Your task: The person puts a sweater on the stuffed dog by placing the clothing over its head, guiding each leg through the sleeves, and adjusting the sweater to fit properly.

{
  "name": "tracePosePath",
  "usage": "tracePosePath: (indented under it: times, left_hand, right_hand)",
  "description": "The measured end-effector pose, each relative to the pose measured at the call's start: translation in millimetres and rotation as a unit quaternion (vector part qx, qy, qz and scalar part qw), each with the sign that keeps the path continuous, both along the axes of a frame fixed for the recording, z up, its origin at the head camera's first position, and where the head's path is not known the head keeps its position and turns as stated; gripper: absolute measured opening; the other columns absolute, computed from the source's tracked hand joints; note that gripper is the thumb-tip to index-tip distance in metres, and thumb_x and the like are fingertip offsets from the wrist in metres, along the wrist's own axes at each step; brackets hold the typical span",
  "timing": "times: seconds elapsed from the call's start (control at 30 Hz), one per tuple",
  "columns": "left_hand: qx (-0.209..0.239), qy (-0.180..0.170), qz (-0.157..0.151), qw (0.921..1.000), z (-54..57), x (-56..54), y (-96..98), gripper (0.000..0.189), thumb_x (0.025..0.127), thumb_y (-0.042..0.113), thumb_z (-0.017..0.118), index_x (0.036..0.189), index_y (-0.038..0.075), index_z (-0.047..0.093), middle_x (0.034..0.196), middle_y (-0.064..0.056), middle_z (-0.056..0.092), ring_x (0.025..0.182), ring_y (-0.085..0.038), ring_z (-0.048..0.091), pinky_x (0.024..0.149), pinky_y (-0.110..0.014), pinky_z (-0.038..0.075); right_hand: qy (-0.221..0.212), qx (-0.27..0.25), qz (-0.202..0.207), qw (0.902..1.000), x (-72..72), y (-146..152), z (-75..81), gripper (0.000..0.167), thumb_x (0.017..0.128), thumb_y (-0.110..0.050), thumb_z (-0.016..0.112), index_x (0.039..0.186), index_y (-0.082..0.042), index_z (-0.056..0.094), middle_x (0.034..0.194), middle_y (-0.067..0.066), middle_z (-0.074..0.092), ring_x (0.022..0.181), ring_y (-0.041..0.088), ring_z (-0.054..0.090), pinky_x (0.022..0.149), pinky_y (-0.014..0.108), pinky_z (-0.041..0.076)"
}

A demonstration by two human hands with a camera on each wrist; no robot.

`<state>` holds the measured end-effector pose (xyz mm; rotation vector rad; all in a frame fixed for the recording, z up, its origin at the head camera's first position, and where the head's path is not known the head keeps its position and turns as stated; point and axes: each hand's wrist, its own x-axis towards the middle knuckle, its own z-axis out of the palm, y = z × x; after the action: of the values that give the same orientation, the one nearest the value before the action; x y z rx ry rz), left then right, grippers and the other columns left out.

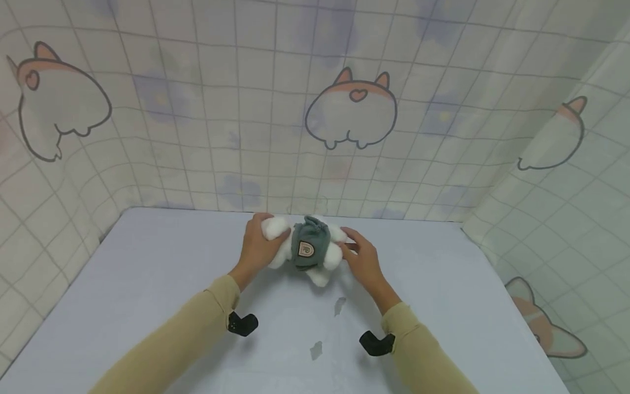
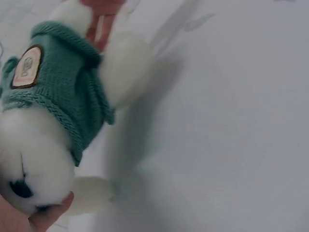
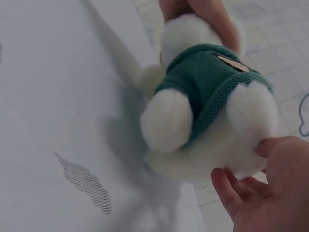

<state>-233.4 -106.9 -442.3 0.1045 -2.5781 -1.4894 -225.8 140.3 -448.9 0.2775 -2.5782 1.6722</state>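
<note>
A white plush toy [image 1: 332, 256] in a green knitted sweater [image 1: 319, 246] lies on its side near the table's far edge, a badge on the sweater's front. My left hand [image 1: 258, 243] grips its head; in the left wrist view a dark eye [image 2: 21, 188] shows close to the fingers. At the other end, my right hand [image 1: 364, 260] holds the toy's lower body. The right wrist view shows that thumb against a white foot [image 3: 253, 113], with fingers beneath the body. A rounded white paw [image 3: 166, 121] sticks out from the sweater.
The white table [image 1: 162, 284] has grey leaf-like marks [image 1: 316, 350] near the front middle. A gridded curtain [image 1: 256, 126] with cartoon dog drawings hangs behind and along both sides. Black wrist devices [image 1: 243, 324] sit at both sleeve cuffs.
</note>
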Motion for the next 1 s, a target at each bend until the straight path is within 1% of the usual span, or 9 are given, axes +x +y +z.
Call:
tracePosePath:
  times: [0.13,0.27,0.4,0.53,0.63,0.73,0.8,0.87,1.0]
  left_hand:
    - [0.019,-0.045,-0.026,0.9985,-12.5,4.9,4.2,0.07,0.084,0.049,0.069,0.133,0.011,0.036,0.129,-0.015,0.045,0.115,-0.032,0.052,0.091,-0.048,0.049]
    - [-0.001,-0.08,-0.047,0.9957,-19.9,8.8,3.0,0.071,0.084,0.051,0.069,0.132,0.011,0.036,0.128,-0.014,0.048,0.114,-0.03,0.053,0.09,-0.045,0.05]
    - [-0.02,-0.083,-0.059,0.9946,-17.3,11.6,-1.0,0.071,0.083,0.054,0.069,0.131,0.012,0.038,0.124,-0.013,0.051,0.111,-0.029,0.054,0.09,-0.044,0.049]
    - [-0.05,-0.084,-0.084,0.9916,-8.5,12.7,-4.5,0.086,0.076,0.061,0.071,0.136,0.011,0.037,0.127,-0.012,0.048,0.112,-0.027,0.052,0.091,-0.043,0.048]
    - [-0.075,-0.074,-0.109,0.9884,1.1,11.4,-4.6,0.1,0.07,0.066,0.074,0.143,0.01,0.033,0.135,-0.012,0.044,0.116,-0.027,0.05,0.094,-0.044,0.047]
    - [-0.101,-0.053,-0.131,0.9848,13.3,9.0,-2.8,0.102,0.072,0.066,0.072,0.147,0.01,0.031,0.144,-0.012,0.04,0.126,-0.03,0.046,0.103,-0.048,0.043]
    - [-0.117,-0.033,-0.141,0.9826,20.1,6.2,-1.9,0.094,0.078,0.063,0.068,0.147,0.011,0.033,0.147,-0.011,0.04,0.134,-0.03,0.042,0.109,-0.05,0.039]
    - [-0.125,-0.008,-0.15,0.9806,26.8,3.7,-0.9,0.079,0.086,0.056,0.064,0.146,0.011,0.037,0.148,-0.01,0.042,0.138,-0.031,0.039,0.111,-0.051,0.035]
    - [-0.133,0.047,-0.18,0.9734,35.8,-4.0,2.2,0.046,0.097,0.034,0.056,0.137,0.012,0.051,0.141,-0.008,0.052,0.128,-0.03,0.05,0.105,-0.049,0.043]
  right_hand:
    - [-0.019,-0.007,0.002,0.9998,-5.4,6,6.6,0.041,0.101,-0.024,0.051,0.141,-0.017,0.049,0.147,0.005,0.048,0.123,0.027,0.058,0.093,0.04,0.054]
    - [-0.047,-0.005,0.019,0.9987,-6.8,7,8.3,0.045,0.101,-0.032,0.049,0.144,-0.021,0.045,0.149,0.002,0.046,0.13,0.024,0.053,0.096,0.042,0.051]
    - [-0.06,0.005,0.025,0.9979,-5.2,5,8.3,0.051,0.099,-0.038,0.052,0.147,-0.024,0.041,0.151,-0.001,0.044,0.133,0.023,0.05,0.098,0.043,0.05]
    - [-0.051,0.023,0.02,0.9982,-1.2,5,9.1,0.057,0.096,-0.042,0.057,0.147,-0.024,0.041,0.152,0.0,0.042,0.132,0.027,0.05,0.1,0.045,0.049]
    - [-0.041,0.036,0.015,0.9984,1.1,6,8.4,0.057,0.093,-0.043,0.061,0.144,-0.022,0.044,0.15,0.001,0.044,0.129,0.027,0.052,0.099,0.045,0.05]
    - [-0.031,0.04,0.014,0.9986,2.4,5,7.5,0.053,0.093,-0.04,0.063,0.14,-0.021,0.048,0.145,0.003,0.049,0.125,0.026,0.056,0.096,0.044,0.051]
    - [-0.024,0.044,0.014,0.9986,2.5,5,6.7,0.05,0.093,-0.038,0.063,0.138,-0.02,0.05,0.141,0.003,0.052,0.122,0.025,0.058,0.094,0.043,0.052]
    - [-0.022,0.042,0.016,0.9987,2.8,4,6.8,0.047,0.094,-0.035,0.062,0.137,-0.019,0.051,0.139,0.004,0.054,0.12,0.025,0.059,0.091,0.042,0.054]
    - [-0.02,0.033,0.023,0.999,2.9,3,6.9,0.047,0.096,-0.033,0.06,0.139,-0.019,0.05,0.139,0.006,0.054,0.117,0.026,0.059,0.087,0.037,0.055]
